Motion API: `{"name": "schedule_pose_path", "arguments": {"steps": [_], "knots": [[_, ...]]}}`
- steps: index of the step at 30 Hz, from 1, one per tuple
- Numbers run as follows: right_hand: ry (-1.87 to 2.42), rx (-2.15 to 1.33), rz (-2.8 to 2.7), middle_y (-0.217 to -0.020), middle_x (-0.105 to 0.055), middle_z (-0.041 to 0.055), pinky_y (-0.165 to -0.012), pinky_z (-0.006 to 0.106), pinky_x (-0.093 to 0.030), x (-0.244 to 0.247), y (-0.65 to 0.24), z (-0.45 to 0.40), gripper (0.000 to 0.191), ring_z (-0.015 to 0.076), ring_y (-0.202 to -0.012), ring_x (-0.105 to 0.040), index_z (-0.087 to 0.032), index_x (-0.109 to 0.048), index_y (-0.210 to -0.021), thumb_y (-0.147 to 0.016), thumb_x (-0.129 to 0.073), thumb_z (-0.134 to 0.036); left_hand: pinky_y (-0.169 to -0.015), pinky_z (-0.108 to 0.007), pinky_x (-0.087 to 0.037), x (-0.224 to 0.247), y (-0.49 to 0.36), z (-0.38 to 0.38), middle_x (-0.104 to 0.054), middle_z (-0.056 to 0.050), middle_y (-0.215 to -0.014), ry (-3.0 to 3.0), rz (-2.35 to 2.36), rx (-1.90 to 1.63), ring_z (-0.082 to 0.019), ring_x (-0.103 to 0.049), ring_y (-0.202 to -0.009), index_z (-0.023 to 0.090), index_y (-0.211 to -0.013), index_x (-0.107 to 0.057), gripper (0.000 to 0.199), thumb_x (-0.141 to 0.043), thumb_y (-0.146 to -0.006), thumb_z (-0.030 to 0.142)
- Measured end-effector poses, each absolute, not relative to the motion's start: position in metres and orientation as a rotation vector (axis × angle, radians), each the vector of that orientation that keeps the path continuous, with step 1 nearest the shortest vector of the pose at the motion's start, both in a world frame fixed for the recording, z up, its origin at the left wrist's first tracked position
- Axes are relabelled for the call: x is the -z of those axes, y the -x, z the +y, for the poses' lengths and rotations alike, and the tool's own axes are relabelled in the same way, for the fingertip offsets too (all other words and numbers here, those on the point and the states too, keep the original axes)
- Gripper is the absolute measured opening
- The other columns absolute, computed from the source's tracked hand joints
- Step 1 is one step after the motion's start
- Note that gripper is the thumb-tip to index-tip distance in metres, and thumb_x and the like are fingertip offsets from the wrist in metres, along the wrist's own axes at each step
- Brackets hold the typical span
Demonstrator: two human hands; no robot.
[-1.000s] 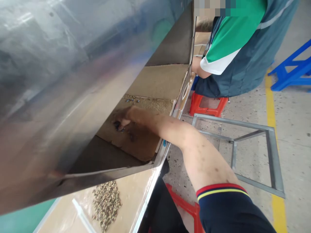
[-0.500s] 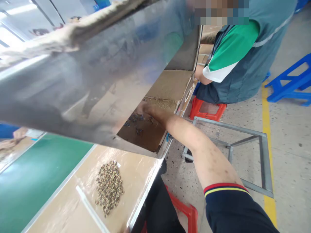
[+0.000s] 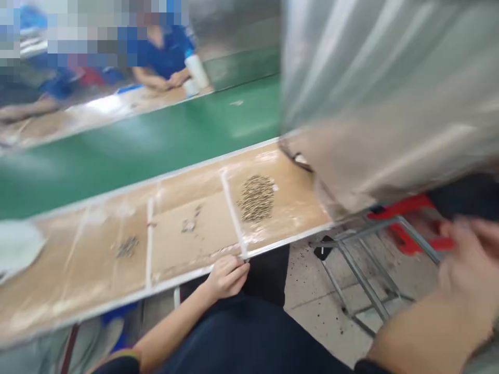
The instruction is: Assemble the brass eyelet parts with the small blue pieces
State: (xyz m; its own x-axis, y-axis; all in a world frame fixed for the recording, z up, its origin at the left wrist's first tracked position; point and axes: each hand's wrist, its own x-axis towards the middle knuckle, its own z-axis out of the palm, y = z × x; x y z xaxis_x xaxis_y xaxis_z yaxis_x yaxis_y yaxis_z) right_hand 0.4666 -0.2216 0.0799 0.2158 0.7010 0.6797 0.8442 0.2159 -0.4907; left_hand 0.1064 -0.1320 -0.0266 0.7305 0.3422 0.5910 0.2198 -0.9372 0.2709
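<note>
My left hand (image 3: 228, 276) rests at the front edge of the brown-covered bench (image 3: 202, 208), its fingers curled together. Whatever they may hold is too small or hidden. Close to it, on the bench, are a few small dark pieces (image 3: 189, 225). A pile of small brass-coloured parts (image 3: 256, 198) lies beyond a white divider strip (image 3: 234, 213). My right hand (image 3: 465, 254) is at the far right, off the bench and above the floor. Motion smears its fingers, so its grip and any contents do not show.
A large metal-faced panel (image 3: 390, 104) stands at the right of the bench. Behind the bench runs a green belt (image 3: 156, 145), with people seated across it. A metal frame (image 3: 362, 270) and a red stool (image 3: 413, 223) stand on the right-hand floor. Small grey parts (image 3: 127, 246) lie left.
My view has swung left along the bench. My right hand, earlier reaching into the cardboard-lined space behind the metal panel, is out of it. My left hand now shows at the bench edge.
</note>
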Motion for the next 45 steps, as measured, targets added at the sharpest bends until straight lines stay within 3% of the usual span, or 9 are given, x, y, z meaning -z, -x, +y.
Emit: {"name": "schedule_pose_path", "arguments": {"steps": [3,7,10,15,20,28,34,38,45], "knots": [[1.277,0.135,-1.187,-0.061,-0.072,0.0031,-0.036,0.033,-0.046,-0.024,-0.400,-0.215,0.008,0.0185,-0.039,-0.060,-0.035,-0.081,-0.095,-0.088,-0.079,-0.031,-0.052,-0.025,-0.049,0.029,-0.077,-0.138,-0.070,-0.004,-0.070,-2.697,0.579,-1.114,-0.013,-0.062,-0.054,0.017,-0.097,-0.067,0.016,-0.060,-0.087,0.006],[1.131,-0.512,-1.600,-0.087,-0.081,0.0046,-0.064,0.038,-0.067,0.029,-0.267,-0.174,0.026,0.0245,-0.074,-0.079,-0.031,-0.080,-0.105,-0.091,-0.069,-0.012,-0.052,-0.023,-0.048,0.028,-0.021,-0.141,-0.069,0.000,-0.069,-2.576,0.947,-1.371,-0.011,-0.058,-0.053,0.020,-0.095,-0.065,0.016,-0.062,-0.086,0.008],[0.946,-0.431,-2.079,-0.100,-0.080,0.0072,-0.082,0.032,-0.065,0.029,-0.184,-0.120,0.034,0.0206,-0.093,-0.077,-0.025,-0.078,-0.104,-0.098,-0.051,-0.006,-0.058,-0.023,-0.052,0.027,0.022,-0.143,-0.070,0.000,-0.073,-2.468,1.267,-1.474,-0.011,-0.063,-0.059,0.020,-0.094,-0.066,0.015,-0.064,-0.086,0.007],[1.093,-0.350,-2.736,-0.104,-0.076,0.0127,-0.075,0.031,-0.060,0.017,-0.116,-0.051,0.025,0.0239,-0.094,-0.070,-0.020,-0.074,-0.095,-0.096,-0.053,-0.005,-0.065,-0.024,-0.056,0.035,0.072,-0.142,-0.072,-0.002,-0.080,-2.199,1.672,-1.415,-0.013,-0.068,-0.068,0.019,-0.092,-0.070,0.012,-0.063,-0.090,0.010],[1.047,-0.323,-2.661,-0.132,-0.070,0.0107,-0.080,0.035,-0.061,-0.003,-0.124,-0.053,0.031,0.0244,-0.107,-0.069,-0.024,-0.074,-0.110,-0.095,-0.054,-0.005,-0.070,-0.026,-0.056,0.038,0.092,-0.126,-0.073,-0.004,-0.081,-2.187,1.584,-1.265,-0.015,-0.069,-0.074,0.019,-0.091,-0.070,0.012,-0.060,-0.094,0.014],[1.214,-0.204,-1.952,-0.085,-0.075,0.0027,-0.059,0.032,-0.056,-0.075,-0.198,-0.007,0.011,0.0173,-0.073,-0.070,-0.027,-0.076,-0.093,-0.097,-0.066,-0.030,-0.082,-0.033,-0.054,0.021,0.087,-0.066,-0.071,-0.010,-0.112,-2.381,1.424,-0.693,-0.021,-0.069,-0.096,0.018,-0.116,-0.069,0.022,-0.056,-0.099,0.018],[0.972,-0.610,-2.414,-0.097,-0.077,0.0072,-0.071,0.033,-0.061,-0.032,-0.213,0.010,0.019,0.0193,-0.082,-0.073,-0.025,-0.077,-0.100,-0.097,-0.068,-0.042,-0.081,-0.032,-0.053,0.030,0.084,-0.042,-0.070,-0.007,-0.105,-2.453,1.343,-0.500,-0.020,-0.068,-0.093,0.019,-0.097,-0.075,0.020,-0.055,-0.100,0.017],[0.918,-0.591,-2.474,-0.101,-0.075,0.0082,-0.077,0.034,-0.061,-0.013,-0.214,0.003,0.025,0.0224,-0.092,-0.074,-0.024,-0.073,-0.108,-0.098,-0.065,-0.045,-0.077,-0.031,-0.052,0.021,0.083,-0.035,-0.072,-0.006,-0.092,-2.395,1.357,-0.639,-0.019,-0.067,-0.083,0.016,-0.091,-0.072,0.020,-0.054,-0.101,0.016],[0.779,-0.483,-2.438,-0.088,-0.073,0.0037,-0.063,0.031,-0.055,0.003,-0.205,0.009,0.013,0.0187,-0.075,-0.072,-0.028,-0.074,-0.102,-0.101,-0.061,-0.032,-0.081,-0.029,-0.057,-0.020,0.041,0.006,-0.076,-0.005,-0.089,-1.904,1.065,-1.193,-0.014,-0.070,-0.082,0.015,-0.095,-0.073,0.009,-0.067,-0.097,0.022]]}}
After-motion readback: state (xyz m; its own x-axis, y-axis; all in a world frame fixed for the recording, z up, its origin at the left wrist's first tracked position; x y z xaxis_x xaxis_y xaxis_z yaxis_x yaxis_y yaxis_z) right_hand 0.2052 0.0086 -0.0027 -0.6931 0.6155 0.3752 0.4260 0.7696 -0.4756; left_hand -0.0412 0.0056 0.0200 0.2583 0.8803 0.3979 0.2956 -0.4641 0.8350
